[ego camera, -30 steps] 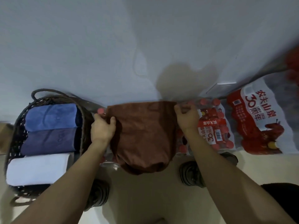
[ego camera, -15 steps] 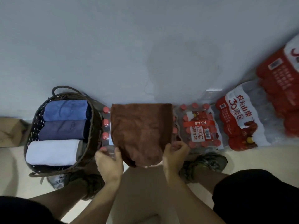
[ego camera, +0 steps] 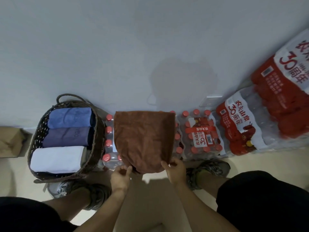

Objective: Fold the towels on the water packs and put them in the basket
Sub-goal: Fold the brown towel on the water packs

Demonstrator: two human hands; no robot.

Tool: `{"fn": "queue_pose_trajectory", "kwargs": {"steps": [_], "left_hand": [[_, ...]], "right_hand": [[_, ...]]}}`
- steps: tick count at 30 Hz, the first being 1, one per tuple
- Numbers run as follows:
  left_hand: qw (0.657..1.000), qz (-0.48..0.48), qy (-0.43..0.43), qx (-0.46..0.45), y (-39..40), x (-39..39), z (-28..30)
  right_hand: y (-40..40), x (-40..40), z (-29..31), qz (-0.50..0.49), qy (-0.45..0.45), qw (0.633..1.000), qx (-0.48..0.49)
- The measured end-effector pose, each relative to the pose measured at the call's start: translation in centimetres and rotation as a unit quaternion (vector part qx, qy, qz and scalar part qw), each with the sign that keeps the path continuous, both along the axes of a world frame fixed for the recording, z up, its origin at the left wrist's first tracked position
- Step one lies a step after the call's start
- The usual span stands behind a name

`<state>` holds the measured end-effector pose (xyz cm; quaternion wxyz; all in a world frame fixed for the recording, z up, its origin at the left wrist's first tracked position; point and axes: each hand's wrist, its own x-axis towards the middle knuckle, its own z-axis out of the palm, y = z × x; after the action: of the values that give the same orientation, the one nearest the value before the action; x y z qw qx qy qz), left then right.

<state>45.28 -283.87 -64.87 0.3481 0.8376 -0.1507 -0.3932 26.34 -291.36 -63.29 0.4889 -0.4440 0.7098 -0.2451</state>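
Since a second ago, our left hand [ego camera: 120,177] and right hand [ego camera: 176,170] dropped from the brown towel [ego camera: 143,139]'s far corners; both now pinch its near hem.

A plain pale grey wall [ego camera: 117,47] fills the upper half of the frame, marked with a faint darker stain at centre right. Below it runs a cream floor [ego camera: 150,198] in dim light. A cardboard box [ego camera: 10,141] sits at far left.

One brown towel [ego camera: 143,139]; three folded towels: blue [ego camera: 70,117], purple [ego camera: 66,136], white [ego camera: 56,159]; one basket [ego camera: 98,131]; two hands: left [ego camera: 120,177], right [ego camera: 177,171]; two shoes.
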Motion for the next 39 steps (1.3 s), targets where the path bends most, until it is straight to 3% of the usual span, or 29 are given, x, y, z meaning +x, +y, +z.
{"fn": "queue_pose_trajectory", "kwargs": {"steps": [6,9,13,19,21,24,25,27,30,33,36,39], "left_hand": [[0.997,0.057,0.032,-0.030,-0.5,0.5,-0.4],[0.991,0.112,0.057,-0.035,-0.6,1.3,0.5],[0.990,0.114,-0.015,-0.082,-1.4,2.0,2.9],[0.977,0.062,-0.083,-0.185,-5.1,4.0,7.8],[0.975,0.049,-0.061,-0.210,-6.3,4.7,9.0],[0.968,0.036,0.039,-0.244,-7.3,5.1,9.7],[0.969,0.025,0.056,-0.241,-7.5,5.0,9.6],[0.978,-0.003,0.042,-0.205,-7.4,4.5,9.0],[0.990,-0.012,-0.065,-0.122,-5.9,2.9,7.1],[0.993,0.012,-0.099,-0.066,-3.7,0.9,4.7],[0.998,0.015,-0.048,0.034,-2.3,-0.2,2.5],[0.999,0.034,0.018,0.030,-2.1,-0.6,1.2]], "right_hand": [[-0.6,-0.1,0.4,-0.016,-0.014,1.000,0.023],[-0.7,-0.5,0.7,-0.039,0.008,0.999,-0.011],[-2.1,-1.3,2.0,-0.057,0.019,0.997,-0.047],[-7.1,-2.5,4.9,-0.054,-0.147,0.987,0.047],[-8.5,-2.7,6.2,-0.069,-0.202,0.977,0.030],[-9.6,-2.4,7.0,-0.122,-0.276,0.953,-0.014],[-9.7,-2.2,7.0,-0.128,-0.272,0.954,-0.019],[-9.3,-1.7,6.8,-0.098,-0.149,0.983,-0.045],[-7.6,-0.2,5.8,-0.022,0.039,0.993,-0.111],[-5.3,1.8,4.5,0.082,0.076,0.982,-0.150],[-3.2,2.6,2.8,0.184,0.091,0.966,-0.158],[-2.1,2.5,1.3,0.234,0.112,0.953,-0.154]]}}
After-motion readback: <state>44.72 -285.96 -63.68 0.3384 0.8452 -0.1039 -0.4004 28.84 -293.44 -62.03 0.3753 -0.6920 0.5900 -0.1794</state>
